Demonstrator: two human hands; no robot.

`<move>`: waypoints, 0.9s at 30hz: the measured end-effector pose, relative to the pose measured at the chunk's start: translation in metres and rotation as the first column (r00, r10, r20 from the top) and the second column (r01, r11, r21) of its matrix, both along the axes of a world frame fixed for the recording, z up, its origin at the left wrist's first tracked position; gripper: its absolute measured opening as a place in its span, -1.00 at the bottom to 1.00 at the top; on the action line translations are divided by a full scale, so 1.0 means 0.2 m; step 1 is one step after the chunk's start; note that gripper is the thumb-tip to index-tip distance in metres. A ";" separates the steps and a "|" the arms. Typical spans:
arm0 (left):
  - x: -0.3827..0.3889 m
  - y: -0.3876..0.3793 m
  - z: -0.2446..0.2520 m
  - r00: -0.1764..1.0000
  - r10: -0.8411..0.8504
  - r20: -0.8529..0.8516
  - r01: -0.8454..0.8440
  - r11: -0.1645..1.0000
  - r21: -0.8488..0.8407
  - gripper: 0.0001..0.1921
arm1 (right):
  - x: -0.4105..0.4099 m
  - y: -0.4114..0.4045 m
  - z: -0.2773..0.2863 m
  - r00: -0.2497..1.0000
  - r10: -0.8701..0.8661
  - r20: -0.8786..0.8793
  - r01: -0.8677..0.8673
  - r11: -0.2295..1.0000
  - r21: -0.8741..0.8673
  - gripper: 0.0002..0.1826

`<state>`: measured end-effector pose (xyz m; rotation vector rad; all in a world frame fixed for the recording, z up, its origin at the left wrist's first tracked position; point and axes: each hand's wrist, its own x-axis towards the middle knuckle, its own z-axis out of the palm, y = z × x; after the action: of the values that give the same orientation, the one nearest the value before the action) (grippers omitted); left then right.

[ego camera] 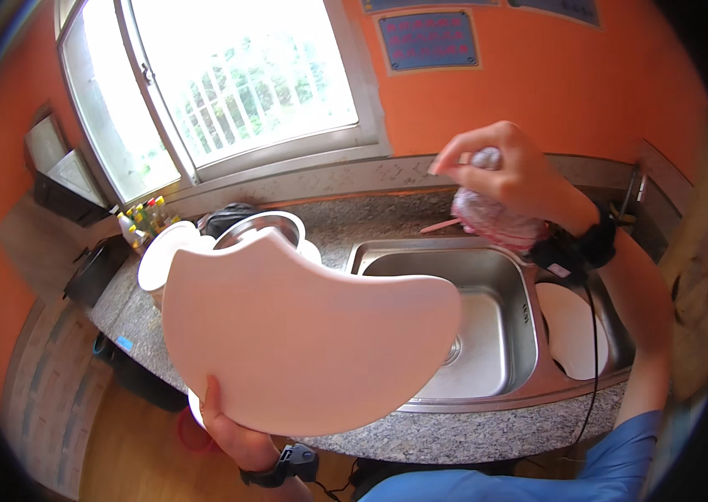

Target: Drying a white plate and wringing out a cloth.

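Observation:
My left hand (234, 427) grips the lower left edge of a large, smooth pale-pink panel (310, 339), thumb on its face and the fingers hidden behind it. The panel has a rounded lower edge and a scalloped top. It is tilted up in front of the counter and covers part of the steel sink (485, 345). My right hand (504, 163) is raised above the back of the sink, its fingers closed around a bunched red-and-white cloth (495, 216). The cloth hangs below the hand, apart from the panel. A similar white panel (573, 332) lies in the small right basin.
A steel bowl (285, 219) and a white container (165, 251) stand behind the panel, near several bottles (147, 219). A pink stick-like item (440, 226) lies behind the sink. A black cable (593, 351) hangs from my right wrist across the small basin.

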<state>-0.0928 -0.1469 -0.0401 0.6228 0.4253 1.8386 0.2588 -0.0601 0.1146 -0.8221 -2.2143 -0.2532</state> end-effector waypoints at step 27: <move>-0.58 -0.44 -0.37 0.623 0.342 -0.703 -0.668 0.701 -0.251 -0.50 | -0.82 -0.10 -1.05 0.905 -0.221 -0.364 -0.403 -0.164 -0.900 -0.68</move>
<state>-0.2078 -0.2357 -0.1144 0.7742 1.6399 1.9009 0.0953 -0.0808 -0.0954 -1.2409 -1.5683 1.9591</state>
